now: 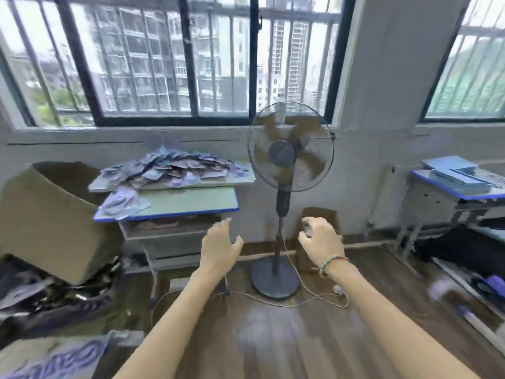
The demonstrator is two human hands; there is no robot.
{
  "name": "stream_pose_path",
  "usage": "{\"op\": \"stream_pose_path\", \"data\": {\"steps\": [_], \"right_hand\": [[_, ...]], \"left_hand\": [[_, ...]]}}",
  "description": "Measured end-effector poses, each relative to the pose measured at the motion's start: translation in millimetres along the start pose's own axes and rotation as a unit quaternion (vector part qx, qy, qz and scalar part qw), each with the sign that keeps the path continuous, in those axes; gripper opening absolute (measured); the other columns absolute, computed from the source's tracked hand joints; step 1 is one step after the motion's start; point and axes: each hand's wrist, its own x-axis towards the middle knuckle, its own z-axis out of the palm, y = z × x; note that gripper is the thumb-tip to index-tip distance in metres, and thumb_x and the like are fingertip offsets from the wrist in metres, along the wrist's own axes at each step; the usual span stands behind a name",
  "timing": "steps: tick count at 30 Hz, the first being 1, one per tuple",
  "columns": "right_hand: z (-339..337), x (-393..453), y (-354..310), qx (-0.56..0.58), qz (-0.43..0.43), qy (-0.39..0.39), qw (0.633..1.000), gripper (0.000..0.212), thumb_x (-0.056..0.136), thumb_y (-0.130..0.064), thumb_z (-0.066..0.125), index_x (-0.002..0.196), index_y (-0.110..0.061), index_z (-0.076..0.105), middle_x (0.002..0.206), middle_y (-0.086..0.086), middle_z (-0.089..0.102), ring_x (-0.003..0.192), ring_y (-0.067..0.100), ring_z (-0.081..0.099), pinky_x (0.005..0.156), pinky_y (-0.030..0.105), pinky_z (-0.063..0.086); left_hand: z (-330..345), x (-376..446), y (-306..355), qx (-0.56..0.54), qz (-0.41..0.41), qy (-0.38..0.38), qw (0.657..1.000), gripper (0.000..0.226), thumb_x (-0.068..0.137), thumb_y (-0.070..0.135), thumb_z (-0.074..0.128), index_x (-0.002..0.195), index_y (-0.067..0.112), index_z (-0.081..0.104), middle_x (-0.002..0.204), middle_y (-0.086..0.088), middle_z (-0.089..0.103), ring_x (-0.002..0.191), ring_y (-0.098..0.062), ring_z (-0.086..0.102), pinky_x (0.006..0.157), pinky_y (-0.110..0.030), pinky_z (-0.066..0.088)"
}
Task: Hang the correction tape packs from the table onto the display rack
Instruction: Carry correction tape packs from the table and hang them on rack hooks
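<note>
Both hands were empty: the left hand (220,244) spread wide, the right hand (319,237) loosely curled. The correction tape packs (169,170) lay heaped on the table (191,203), left of centre. The step appeared to be the approach; the next move called for reaching toward a pack.

Daylight only on my feed, coming through the barred window (175,58) ahead and a second window (470,69) at right. Sky between the bars is blown out to white; interior wall below reads flat grey, moderately bright. Floor (273,337) shows a soft pale sheen from the window, no hard shadows. Whole frame is smeared by motion blur: pile of packs (169,166) on the desk is mush, print unreadable, fan (290,147) blades ghosted, both hands soft-edged. Wide-angle bending is strong, window frames bow at the left and right edges. Bottom corners are the worst.
</note>
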Motion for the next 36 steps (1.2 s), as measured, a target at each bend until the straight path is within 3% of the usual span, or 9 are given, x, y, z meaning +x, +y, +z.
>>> {"op": "stream_pose_path", "data": {"steps": [5, 13, 19, 27, 36], "right_hand": [[65, 74, -53, 0.037, -0.072, -0.053, 0.995, 0.04, 0.091, -0.02, 0.055, 0.13, -0.011, 0.054, 0.131, 0.01, 0.053, 0.122, 0.025, 0.049, 0.103, 0.034, 0.038], [133, 200, -108, 0.054, -0.134, -0.104, 0.984, 0.039, 0.093, -0.021, 0.055, 0.131, -0.012, 0.053, 0.131, 0.008, 0.053, 0.118, 0.023, 0.052, 0.1, 0.035, 0.044], [190, 247, -142, 0.051, -0.167, -0.172, 0.97, 0.039, 0.093, -0.019, 0.052, 0.131, -0.011, 0.052, 0.134, 0.009, 0.05, 0.121, 0.025, 0.048, 0.099, 0.034, 0.04], [271, 300, -183, 0.033, -0.172, -0.214, 0.961, 0.039, 0.094, -0.022, 0.052, 0.131, -0.011, 0.051, 0.132, 0.009, 0.05, 0.12, 0.025, 0.049, 0.1, 0.032, 0.038], [366, 371, -274, -0.001, -0.164, -0.232, 0.959, 0.039, 0.092, -0.021, 0.052, 0.129, -0.01, 0.053, 0.132, 0.011, 0.051, 0.121, 0.027, 0.047, 0.099, 0.033, 0.039]], "left_hand": [[-28, 56, -59, 0.029, -0.062, 0.046, 0.997, 0.057, 0.094, 0.021, 0.058, 0.145, 0.006, 0.037, 0.141, -0.013, 0.048, 0.13, -0.027, 0.044, 0.107, -0.039, 0.037], [-44, 151, -112, 0.065, -0.131, 0.092, 0.985, 0.058, 0.094, 0.023, 0.057, 0.146, 0.007, 0.035, 0.147, -0.01, 0.043, 0.135, -0.024, 0.038, 0.111, -0.037, 0.032], [-53, 180, -167, 0.081, -0.218, 0.103, 0.967, 0.059, 0.094, 0.023, 0.056, 0.147, 0.009, 0.034, 0.146, -0.012, 0.041, 0.134, -0.028, 0.038, 0.109, -0.037, 0.032], [-66, 243, -246, 0.091, -0.264, 0.103, 0.955, 0.058, 0.091, 0.023, 0.06, 0.142, 0.006, 0.039, 0.138, -0.015, 0.047, 0.127, -0.031, 0.043, 0.104, -0.043, 0.038], [-104, 328, -359, 0.079, -0.289, 0.079, 0.951, 0.061, 0.091, 0.023, 0.059, 0.144, 0.007, 0.034, 0.144, -0.013, 0.04, 0.133, -0.03, 0.036, 0.103, -0.042, 0.036]]}}
